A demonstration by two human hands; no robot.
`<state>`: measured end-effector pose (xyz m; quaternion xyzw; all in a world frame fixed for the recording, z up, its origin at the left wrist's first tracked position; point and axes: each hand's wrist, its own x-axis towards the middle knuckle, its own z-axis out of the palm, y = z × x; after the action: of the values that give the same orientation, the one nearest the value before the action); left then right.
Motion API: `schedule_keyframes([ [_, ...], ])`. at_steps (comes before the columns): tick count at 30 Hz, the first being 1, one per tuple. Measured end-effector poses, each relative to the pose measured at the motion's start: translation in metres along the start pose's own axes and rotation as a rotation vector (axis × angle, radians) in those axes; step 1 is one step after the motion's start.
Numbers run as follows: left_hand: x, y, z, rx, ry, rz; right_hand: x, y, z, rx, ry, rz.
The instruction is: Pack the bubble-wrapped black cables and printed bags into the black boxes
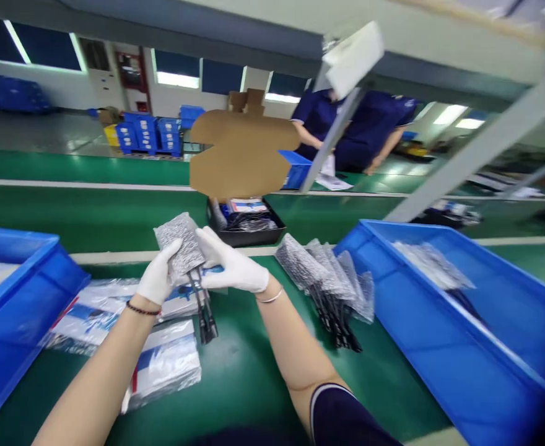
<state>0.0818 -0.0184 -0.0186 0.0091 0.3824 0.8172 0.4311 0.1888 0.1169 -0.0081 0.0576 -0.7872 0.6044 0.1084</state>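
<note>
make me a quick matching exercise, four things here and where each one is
1. lone packet
2. packet pile
3. black box
4. flat bags

A. below the brown cardboard
B. around the left forearm
C. between the left hand and right hand
D. beside the right bin

Pairs: 1-C, 2-D, 3-A, 4-B

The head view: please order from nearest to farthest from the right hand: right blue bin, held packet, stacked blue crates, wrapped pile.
1. Held packet: just left of the right hand.
2. Wrapped pile: to the right.
3. Right blue bin: farther right.
4. Stacked blue crates: far background, left.
</note>
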Motion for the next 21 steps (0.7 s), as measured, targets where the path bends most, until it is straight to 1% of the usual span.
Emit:
schedule_keyframes([
  [1,0.002,0.003,-0.002,-0.014,0.003,-0.004,0.001,0.003,-0.002,-0.068,-0.019,-0.004],
  [2,0.005,0.004,-0.004,-0.015,-0.012,-0.02,0.002,0.006,-0.005,-0.12,0.002,-0.005],
  [4,0.012,0.0,-0.009,0.019,-0.073,-0.024,0.006,0.014,-0.008,-0.125,0.128,0.006],
  [5,0.015,-0.003,-0.012,0.066,-0.113,0.013,0.007,0.019,-0.008,-0.105,0.188,0.013],
  [7,0.021,-0.01,-0.017,0.213,-0.174,0.132,0.011,0.028,-0.007,-0.068,0.266,0.025],
  [8,0.022,-0.012,-0.02,0.294,-0.187,0.186,0.012,0.032,-0.006,-0.07,0.294,0.028],
  [10,0.022,-0.013,-0.022,0.429,-0.201,0.24,0.014,0.039,-0.005,-0.112,0.338,0.035],
  [12,0.021,-0.012,-0.023,0.487,-0.203,0.253,0.015,0.042,-0.004,-0.168,0.369,0.045],
  [15,0.018,-0.009,-0.022,0.513,-0.197,0.258,0.013,0.04,-0.005,-0.23,0.385,0.068],
  [21,0.018,-0.009,-0.022,0.564,-0.181,0.252,0.014,0.04,-0.004,-0.23,0.374,0.063],
])
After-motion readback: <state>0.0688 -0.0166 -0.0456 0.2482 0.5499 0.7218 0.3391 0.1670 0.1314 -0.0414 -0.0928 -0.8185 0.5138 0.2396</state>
